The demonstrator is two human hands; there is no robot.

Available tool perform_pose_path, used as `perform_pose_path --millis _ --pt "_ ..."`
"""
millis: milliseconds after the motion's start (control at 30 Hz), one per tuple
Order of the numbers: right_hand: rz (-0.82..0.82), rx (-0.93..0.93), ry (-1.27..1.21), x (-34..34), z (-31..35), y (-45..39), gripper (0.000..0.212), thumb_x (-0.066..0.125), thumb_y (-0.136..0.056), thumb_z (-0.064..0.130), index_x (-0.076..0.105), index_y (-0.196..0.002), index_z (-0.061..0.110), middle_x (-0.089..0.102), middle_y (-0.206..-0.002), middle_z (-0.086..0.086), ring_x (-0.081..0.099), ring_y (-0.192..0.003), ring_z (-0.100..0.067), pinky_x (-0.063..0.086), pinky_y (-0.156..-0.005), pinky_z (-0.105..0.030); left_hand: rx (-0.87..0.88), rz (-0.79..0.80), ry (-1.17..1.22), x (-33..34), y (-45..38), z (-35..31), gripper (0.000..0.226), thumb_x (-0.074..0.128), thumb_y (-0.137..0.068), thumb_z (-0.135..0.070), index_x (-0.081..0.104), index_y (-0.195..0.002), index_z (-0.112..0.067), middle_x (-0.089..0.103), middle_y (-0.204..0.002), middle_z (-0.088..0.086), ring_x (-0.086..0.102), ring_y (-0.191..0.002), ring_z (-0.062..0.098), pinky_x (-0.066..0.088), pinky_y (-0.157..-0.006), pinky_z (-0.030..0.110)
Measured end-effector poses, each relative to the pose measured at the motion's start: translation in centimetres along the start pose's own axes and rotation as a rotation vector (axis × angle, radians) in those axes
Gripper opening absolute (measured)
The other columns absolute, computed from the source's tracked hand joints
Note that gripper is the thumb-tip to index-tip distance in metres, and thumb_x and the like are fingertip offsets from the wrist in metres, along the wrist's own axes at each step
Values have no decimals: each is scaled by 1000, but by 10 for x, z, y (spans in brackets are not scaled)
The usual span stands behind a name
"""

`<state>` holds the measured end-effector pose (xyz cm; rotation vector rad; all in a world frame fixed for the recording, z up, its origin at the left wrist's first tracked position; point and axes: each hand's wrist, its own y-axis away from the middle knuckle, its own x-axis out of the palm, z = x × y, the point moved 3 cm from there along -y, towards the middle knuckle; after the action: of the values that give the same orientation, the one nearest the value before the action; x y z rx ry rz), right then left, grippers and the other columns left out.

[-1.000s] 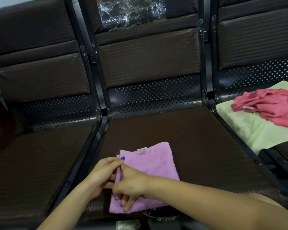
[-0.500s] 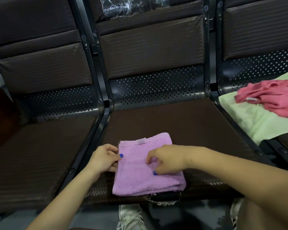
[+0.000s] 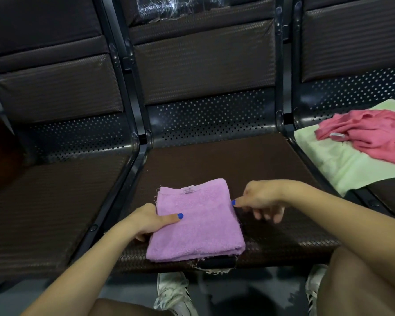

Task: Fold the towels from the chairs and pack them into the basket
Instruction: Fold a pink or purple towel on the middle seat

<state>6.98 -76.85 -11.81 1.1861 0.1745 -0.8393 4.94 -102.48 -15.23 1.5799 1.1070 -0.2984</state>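
Observation:
A folded lilac towel [image 3: 197,224] lies on the front of the middle brown chair seat [image 3: 226,163], its white label at the far edge. My left hand [image 3: 149,221] grips the towel's left edge, thumb on top and fingers underneath. My right hand [image 3: 261,200] sits at the towel's right edge with the thumb tip touching it and the other fingers hanging loosely curled over the seat. On the right chair a crumpled pink towel [image 3: 374,135] lies on a spread pale green towel [image 3: 342,165]. No basket is in view.
Three dark brown chairs stand in a row with black metal frames [image 3: 132,124] between them. The left seat [image 3: 43,201] holds nothing. Clear plastic wrap [image 3: 169,5] covers the middle backrest's top. My knees and white sneakers [image 3: 176,293] are below the seat's front edge.
My right hand slid off the top of the lilac towel to its right edge. My left hand took hold of the left edge with the thumb on top. The view moved closer.

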Motion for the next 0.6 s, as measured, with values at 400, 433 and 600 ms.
perform_pose_path --millis 400,433,600 --pt "-54 39 -322 29 26 -27 22 59 -87 30 45 -80 15 42 -68 -2 32 -48 -12 23 -41 -11 -18 101 774 -7 11 15 25 71 -83 -16 68 -100 2 72 -101 19 71 -77 25 55 -68 33" --pt "-61 44 -357 29 27 -28 20 58 -86 27 44 -79 15 42 -69 -2 33 -48 -11 23 -40 -10 -17 86 804 -7 11 13 29 69 -84 -13 65 -109 2 70 -105 20 71 -79 26 55 -65 33" --pt "-17 81 -776 17 26 -31 11 59 -81 4 52 -78 12 36 -61 -1 26 -47 -7 23 -36 -16 40 4 989 -10 14 -3 89 67 -81 5 16 -151 -17 54 -131 12 62 -90 26 50 -65 40"
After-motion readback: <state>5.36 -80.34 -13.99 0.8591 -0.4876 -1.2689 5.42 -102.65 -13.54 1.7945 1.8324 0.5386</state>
